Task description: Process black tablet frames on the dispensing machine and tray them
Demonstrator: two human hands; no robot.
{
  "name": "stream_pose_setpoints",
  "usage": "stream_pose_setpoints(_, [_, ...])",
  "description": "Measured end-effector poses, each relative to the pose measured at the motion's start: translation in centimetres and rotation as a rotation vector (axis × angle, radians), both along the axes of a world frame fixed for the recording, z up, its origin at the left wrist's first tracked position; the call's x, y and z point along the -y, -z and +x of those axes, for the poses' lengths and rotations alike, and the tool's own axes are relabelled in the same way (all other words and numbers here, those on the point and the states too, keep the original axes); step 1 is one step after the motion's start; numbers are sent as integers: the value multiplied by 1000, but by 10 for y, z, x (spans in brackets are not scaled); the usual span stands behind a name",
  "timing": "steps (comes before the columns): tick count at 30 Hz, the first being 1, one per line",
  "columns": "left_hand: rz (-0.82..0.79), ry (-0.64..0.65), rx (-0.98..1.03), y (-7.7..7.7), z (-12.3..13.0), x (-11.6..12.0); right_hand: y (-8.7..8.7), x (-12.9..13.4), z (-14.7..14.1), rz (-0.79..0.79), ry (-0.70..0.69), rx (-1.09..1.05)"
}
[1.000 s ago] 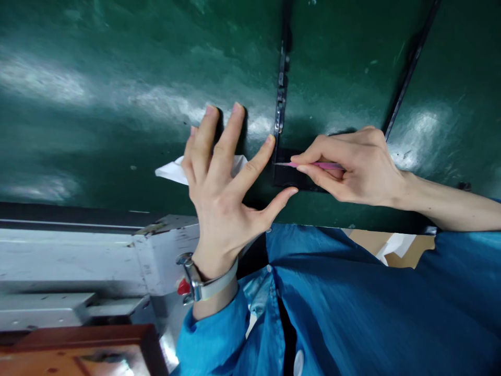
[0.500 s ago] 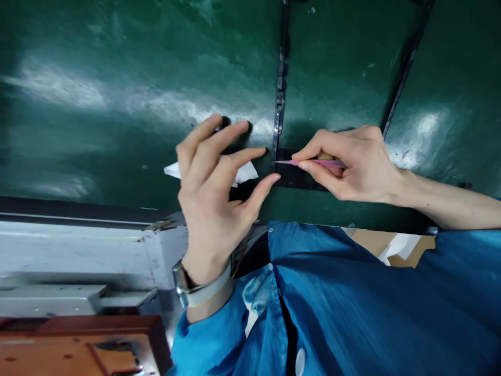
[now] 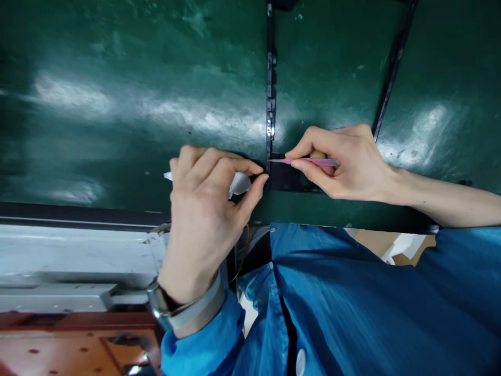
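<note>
My right hand [image 3: 348, 162] grips pink tweezers [image 3: 319, 162], their pale tip at the edge of a dark frame [image 3: 290, 175] lying on the green surface. A long dark strip [image 3: 270, 89] with small metal bits runs up from the frame's left corner. Just left of that corner is my left hand [image 3: 207, 198], its thumb and index finger nearly pinched together; whether anything small sits between them is hidden. White paper [image 3: 239, 184] lies partly behind my left hand.
Another dark bar [image 3: 393, 73] slants across the green table [image 3: 129, 146] at the right. Below the table's edge at the left are a grey metal rail [image 3: 58, 297] and an orange-brown part [image 3: 50, 347]. Cardboard [image 3: 376, 241] shows beneath the edge at the right.
The spread fingers of my left hand have curled, and its thumb and index finger have closed near the corner. The tweezers remain at the frame's edge; the view has shifted slightly.
</note>
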State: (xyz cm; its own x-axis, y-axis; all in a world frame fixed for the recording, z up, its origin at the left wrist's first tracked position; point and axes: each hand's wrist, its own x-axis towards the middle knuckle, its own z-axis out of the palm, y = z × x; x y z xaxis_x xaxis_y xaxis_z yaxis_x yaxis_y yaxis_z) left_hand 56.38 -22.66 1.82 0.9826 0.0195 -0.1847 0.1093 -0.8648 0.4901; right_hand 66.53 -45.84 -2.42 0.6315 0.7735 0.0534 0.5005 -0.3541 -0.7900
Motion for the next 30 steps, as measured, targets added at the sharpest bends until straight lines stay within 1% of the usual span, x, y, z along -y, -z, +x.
stream_pose_setpoints(6, [33,13,-19,6,3,3,0,1,-1,-33,-6,13])
stream_pose_setpoints(10, [90,30,8,11,6,5,1,1,-1,-56,-31,31])
stream_pose_setpoints(15, [23,-6,-22,11,7,6,-2,0,-1,-132,-103,64])
stream_pose_setpoints(19, [9,-37,-25,13,6,6,-5,1,-2,-162,-151,110])
stream_pose_setpoints(24, [-30,-19,75,19,7,0,-3,2,-5,-217,-240,181])
stream_pose_setpoints(28, [-16,55,238,23,6,-14,-3,2,-5,-228,-263,196])
stream_pose_setpoints(30, [5,80,276,23,4,-19,-3,1,-5,-237,-268,210])
